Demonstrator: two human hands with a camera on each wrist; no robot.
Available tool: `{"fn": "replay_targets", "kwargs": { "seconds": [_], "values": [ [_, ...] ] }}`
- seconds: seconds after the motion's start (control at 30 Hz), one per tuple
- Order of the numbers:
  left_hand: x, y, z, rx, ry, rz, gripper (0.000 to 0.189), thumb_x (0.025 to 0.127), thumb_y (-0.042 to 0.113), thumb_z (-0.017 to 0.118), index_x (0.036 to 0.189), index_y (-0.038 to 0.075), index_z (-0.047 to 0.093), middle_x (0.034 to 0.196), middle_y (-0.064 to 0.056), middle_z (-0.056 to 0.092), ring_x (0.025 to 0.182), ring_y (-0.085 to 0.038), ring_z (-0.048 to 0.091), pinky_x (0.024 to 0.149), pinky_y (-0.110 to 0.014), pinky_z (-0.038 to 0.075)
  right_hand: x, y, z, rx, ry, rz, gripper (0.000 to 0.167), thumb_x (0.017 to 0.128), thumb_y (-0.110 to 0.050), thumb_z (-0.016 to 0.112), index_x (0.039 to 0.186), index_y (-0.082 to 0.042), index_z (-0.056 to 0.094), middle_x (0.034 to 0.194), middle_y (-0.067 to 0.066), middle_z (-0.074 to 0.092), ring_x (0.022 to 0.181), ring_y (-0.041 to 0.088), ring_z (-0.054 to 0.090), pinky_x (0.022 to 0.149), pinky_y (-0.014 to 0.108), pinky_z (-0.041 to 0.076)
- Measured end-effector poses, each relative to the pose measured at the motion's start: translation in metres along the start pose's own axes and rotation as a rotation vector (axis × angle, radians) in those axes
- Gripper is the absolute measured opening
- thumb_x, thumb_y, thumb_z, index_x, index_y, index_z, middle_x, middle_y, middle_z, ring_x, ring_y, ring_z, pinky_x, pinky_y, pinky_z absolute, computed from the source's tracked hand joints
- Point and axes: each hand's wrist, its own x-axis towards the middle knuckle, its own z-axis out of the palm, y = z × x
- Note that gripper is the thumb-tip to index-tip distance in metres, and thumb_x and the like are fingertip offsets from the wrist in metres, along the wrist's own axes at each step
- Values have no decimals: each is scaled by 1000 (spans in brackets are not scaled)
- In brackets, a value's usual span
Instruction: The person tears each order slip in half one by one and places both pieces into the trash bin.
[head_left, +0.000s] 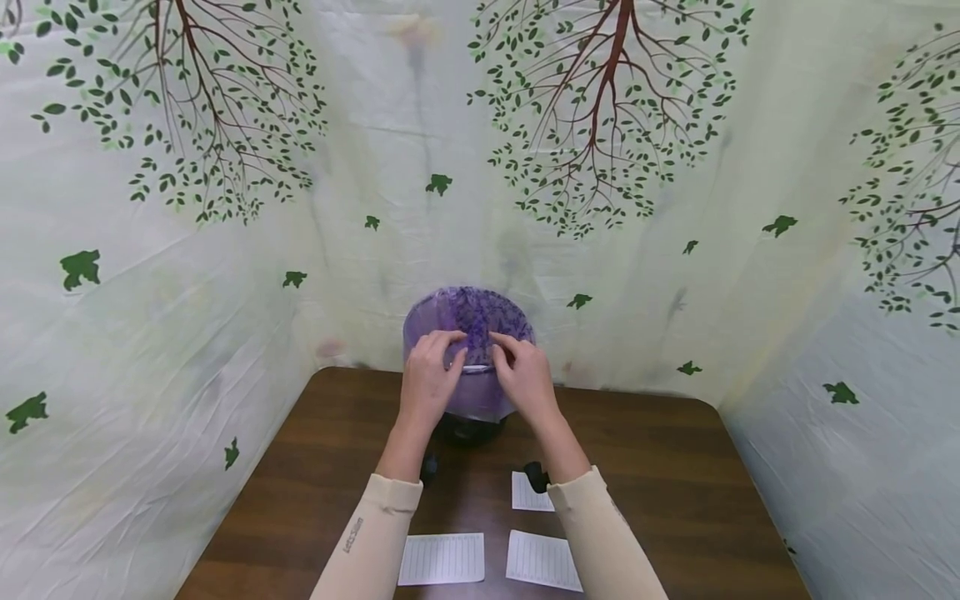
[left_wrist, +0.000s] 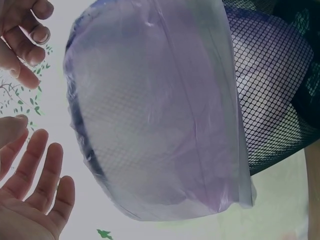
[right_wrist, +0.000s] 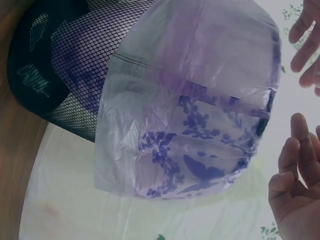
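Note:
A black mesh bin [left_wrist: 272,75] stands upright at the back of the table, lined with a translucent purple plastic bag [head_left: 480,396]. The bag is folded down over the rim and covers the bin's upper outside; blue-violet flowers and a butterfly show on its side [right_wrist: 200,165]. Over the near rim, my left hand [head_left: 429,375] and right hand [head_left: 527,379] face each other with loosely bent fingers. Both wrist views show fingers apart from the bag with nothing between them: the left hand [left_wrist: 35,195] and the right hand [right_wrist: 300,185].
Three lined white cards lie on the brown wooden table [head_left: 660,467]: one card [head_left: 442,558] front left, another [head_left: 542,560] front right, a third [head_left: 529,493] partly behind the right wrist. A cloth [head_left: 360,292] printed with trees and leaves hangs close behind the bin.

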Motion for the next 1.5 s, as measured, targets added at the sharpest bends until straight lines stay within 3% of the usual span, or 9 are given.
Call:
{"fn": "replay_targets", "kwargs": {
  "seconds": [0.33, 0.67, 1.0, 1.27, 1.5],
  "values": [
    [-19, 21, 0, -90, 44, 23, 19, 93, 3, 79, 112, 6, 77, 105, -10, 77, 97, -29, 72, 85, -44, 61, -27, 7, -13, 123, 70, 18, 24, 105, -9, 62, 124, -7, 77, 82, 6, 74, 67, 12, 58, 59, 23, 44],
    [-38, 32, 6, -161, 32, 32, 18, 91, 3, 81, 109, 3, 76, 94, -9, 75, 85, -24, 72, 78, -41, 62, -53, 16, -22, 146, 139, 13, 21, 101, -4, 66, 118, -5, 78, 78, 7, 73, 59, 7, 51, 54, 22, 42],
    [-54, 35, 21, -207, -19, 5, 19, 91, 1, 81, 109, 2, 76, 95, -9, 76, 82, -22, 73, 76, -41, 63, -68, 29, -25, 137, 190, 12, 17, 100, -4, 67, 112, -5, 79, 74, 6, 73, 60, 14, 58, 55, 20, 43],
    [-68, 36, 36, -210, -52, 9, 19, 90, 1, 81, 109, 3, 76, 92, -6, 75, 79, -18, 71, 73, -35, 61, -87, 46, -29, 134, 163, 98, 17, 102, -5, 66, 112, -7, 79, 75, 2, 72, 60, 14, 57, 53, 21, 43],
    [-79, 36, 47, -230, -92, -8, 18, 90, 1, 82, 107, 3, 76, 88, -7, 74, 77, -18, 70, 72, -35, 60, -103, 57, -34, 127, 136, 165, 17, 103, -6, 65, 112, -10, 79, 78, 9, 74, 62, 15, 59, 55, 21, 44]
  ]
}}
